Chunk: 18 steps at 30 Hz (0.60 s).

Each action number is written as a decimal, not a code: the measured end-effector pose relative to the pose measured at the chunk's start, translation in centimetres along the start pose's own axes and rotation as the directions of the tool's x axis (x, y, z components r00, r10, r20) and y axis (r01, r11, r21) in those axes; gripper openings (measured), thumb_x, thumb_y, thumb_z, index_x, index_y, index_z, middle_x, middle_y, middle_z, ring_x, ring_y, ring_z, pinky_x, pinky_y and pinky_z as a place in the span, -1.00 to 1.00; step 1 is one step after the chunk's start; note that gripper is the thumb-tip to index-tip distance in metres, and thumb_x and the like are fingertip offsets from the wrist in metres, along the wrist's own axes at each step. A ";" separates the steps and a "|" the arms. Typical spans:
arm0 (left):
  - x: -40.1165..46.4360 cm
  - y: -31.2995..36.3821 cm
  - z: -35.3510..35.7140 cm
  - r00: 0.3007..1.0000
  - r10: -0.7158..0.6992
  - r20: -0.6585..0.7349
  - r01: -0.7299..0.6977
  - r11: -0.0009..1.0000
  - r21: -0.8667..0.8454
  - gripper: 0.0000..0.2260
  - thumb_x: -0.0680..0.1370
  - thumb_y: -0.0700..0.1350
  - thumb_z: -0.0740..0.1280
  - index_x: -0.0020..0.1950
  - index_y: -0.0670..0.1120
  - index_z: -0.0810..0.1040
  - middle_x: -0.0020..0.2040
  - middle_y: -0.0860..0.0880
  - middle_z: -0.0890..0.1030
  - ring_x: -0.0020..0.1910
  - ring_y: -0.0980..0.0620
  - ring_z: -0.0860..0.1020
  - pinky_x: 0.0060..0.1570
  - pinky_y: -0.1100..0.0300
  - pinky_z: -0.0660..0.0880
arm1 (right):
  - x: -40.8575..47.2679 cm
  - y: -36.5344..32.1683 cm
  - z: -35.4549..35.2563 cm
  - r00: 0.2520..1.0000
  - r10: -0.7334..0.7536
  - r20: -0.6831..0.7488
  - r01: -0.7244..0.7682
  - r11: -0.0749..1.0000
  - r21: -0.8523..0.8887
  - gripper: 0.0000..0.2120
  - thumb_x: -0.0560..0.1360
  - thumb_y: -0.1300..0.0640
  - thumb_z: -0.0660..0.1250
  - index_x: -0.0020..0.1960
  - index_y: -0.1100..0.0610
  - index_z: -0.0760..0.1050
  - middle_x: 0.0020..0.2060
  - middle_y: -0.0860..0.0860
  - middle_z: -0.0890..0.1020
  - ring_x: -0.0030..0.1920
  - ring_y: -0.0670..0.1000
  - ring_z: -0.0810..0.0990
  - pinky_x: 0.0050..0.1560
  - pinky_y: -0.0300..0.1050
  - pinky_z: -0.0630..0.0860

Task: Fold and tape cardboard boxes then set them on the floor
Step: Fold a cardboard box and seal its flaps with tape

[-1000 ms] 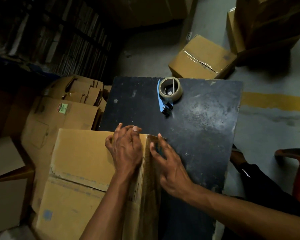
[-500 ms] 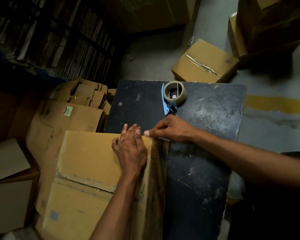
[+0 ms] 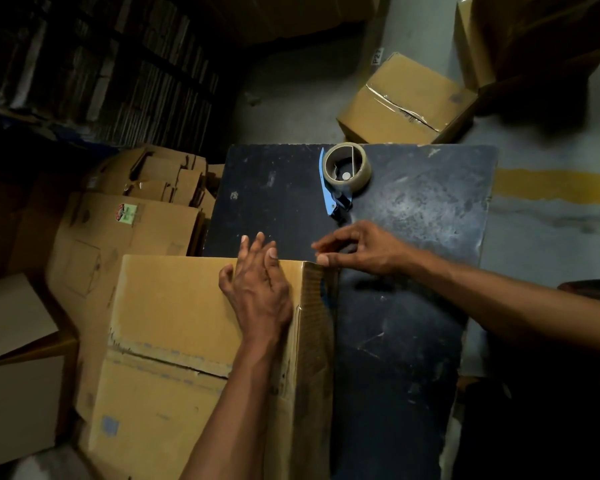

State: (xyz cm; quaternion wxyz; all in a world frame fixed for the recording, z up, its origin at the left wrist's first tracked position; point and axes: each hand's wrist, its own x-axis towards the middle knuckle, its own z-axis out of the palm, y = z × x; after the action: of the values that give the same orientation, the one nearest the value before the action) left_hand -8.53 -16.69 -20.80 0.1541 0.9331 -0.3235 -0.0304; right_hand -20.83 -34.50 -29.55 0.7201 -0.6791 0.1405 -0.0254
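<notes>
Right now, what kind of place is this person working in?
Probably a storeroom or packing area. Flattened cardboard boxes are piled beside a dark table, a taped box sits on the concrete floor with its yellow line, and a tape dispenser waits on the table.

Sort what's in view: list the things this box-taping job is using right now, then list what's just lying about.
In use:
- cardboard box, left hand flat on top
- right hand at its far top corner
- tape dispenser on the black table

Lying about:
- taped box on the floor
- flattened cartons left of the table
</notes>
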 end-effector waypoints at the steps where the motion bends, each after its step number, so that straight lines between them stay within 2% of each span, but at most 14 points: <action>1: 0.0 0.0 0.0 1.000 0.000 0.003 0.000 1.000 0.000 -0.56 0.70 0.09 0.02 0.38 0.02 0.59 0.51 0.11 0.47 0.60 0.17 0.22 0.55 -0.07 0.05 | 0.1 -0.6 0.5 0.999 -0.042 -0.006 0.042 0.999 -0.005 -0.53 0.45 -0.21 0.49 0.28 -0.02 0.64 0.09 -0.17 0.72 0.12 -0.22 0.66 0.14 -0.20 0.60; 4: -0.1 0.0 -0.1 1.000 0.001 0.010 0.000 1.000 -0.005 -0.56 0.70 0.09 0.01 0.38 0.02 0.59 0.52 0.11 0.46 0.61 0.17 0.20 0.54 -0.03 0.02 | 1.1 -1.4 2.3 0.992 -0.122 0.012 0.123 0.987 -0.101 -0.54 0.46 -0.16 0.50 0.31 -0.01 0.63 0.12 -0.14 0.70 0.04 -0.32 0.62 -0.04 -0.38 0.50; 6: -0.1 0.0 -0.1 1.000 -0.004 0.010 0.004 1.000 0.004 -0.55 0.70 0.10 0.01 0.38 0.03 0.59 0.52 0.12 0.45 0.61 0.17 0.19 0.55 -0.03 0.01 | 1.4 -1.1 2.6 0.992 -0.117 0.047 0.122 0.986 -0.113 -0.60 0.47 -0.08 0.53 0.28 -0.03 0.66 0.09 -0.11 0.71 -0.06 -0.31 0.63 -0.11 -0.39 0.50; 9: -0.1 0.0 0.0 1.000 -0.013 0.008 0.013 1.000 0.010 -0.56 0.69 0.10 0.01 0.36 0.04 0.61 0.51 0.12 0.47 0.61 0.16 0.20 0.55 -0.05 0.03 | 0.9 0.6 1.5 0.991 -0.087 0.103 0.111 0.959 -0.260 -0.54 0.42 -0.18 0.55 0.30 -0.19 0.61 0.11 -0.19 0.71 0.04 -0.21 0.67 0.06 -0.11 0.62; 12: 0.0 0.1 -0.1 1.000 -0.005 0.010 0.005 1.000 0.007 -0.55 0.69 0.10 0.01 0.36 0.04 0.61 0.51 0.11 0.47 0.61 0.15 0.20 0.55 -0.08 0.04 | -0.2 1.7 0.6 0.993 -0.066 0.098 0.101 0.904 -0.414 -0.28 0.36 -0.31 0.53 0.47 -0.22 0.45 0.24 -0.17 0.65 0.12 -0.21 0.63 0.14 -0.12 0.58; 15: 0.0 0.0 -0.1 1.000 -0.001 0.012 0.001 1.000 0.006 -0.55 0.70 0.10 0.01 0.37 0.03 0.60 0.52 0.11 0.46 0.61 0.14 0.20 0.55 -0.14 0.05 | 0.0 0.2 1.5 0.983 -0.172 0.057 0.181 0.919 -0.349 -0.11 0.39 -0.39 0.44 0.61 -0.19 0.20 0.43 -0.08 0.52 0.26 -0.05 0.62 0.23 -0.12 0.58; 16: 0.0 -0.1 0.0 1.000 0.000 0.013 0.000 1.000 0.007 -0.55 0.70 0.10 0.01 0.37 0.03 0.59 0.52 0.11 0.47 0.61 0.13 0.21 0.55 -0.16 0.07 | 0.3 -0.4 2.0 0.977 -0.207 0.051 0.212 0.924 -0.318 -0.11 0.40 -0.38 0.43 0.62 -0.16 0.19 0.44 -0.07 0.51 0.28 -0.06 0.61 0.27 -0.19 0.54; 18: 0.0 -0.2 0.0 1.000 0.008 0.017 -0.009 1.000 0.015 -0.55 0.70 0.10 0.00 0.39 0.02 0.58 0.52 0.09 0.47 0.61 0.12 0.20 0.54 -0.18 0.08 | 0.9 -1.3 3.4 0.962 -0.264 0.065 0.270 0.900 -0.342 -0.13 0.39 -0.36 0.42 0.60 -0.09 0.27 0.39 -0.06 0.57 0.25 -0.25 0.51 0.22 -0.45 0.40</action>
State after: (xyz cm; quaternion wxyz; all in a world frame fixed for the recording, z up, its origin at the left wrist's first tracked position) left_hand -8.43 -16.55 -20.81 0.1443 0.9326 -0.3290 -0.0353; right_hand -18.98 -31.51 -28.34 0.5798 -0.8084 0.0423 -0.0926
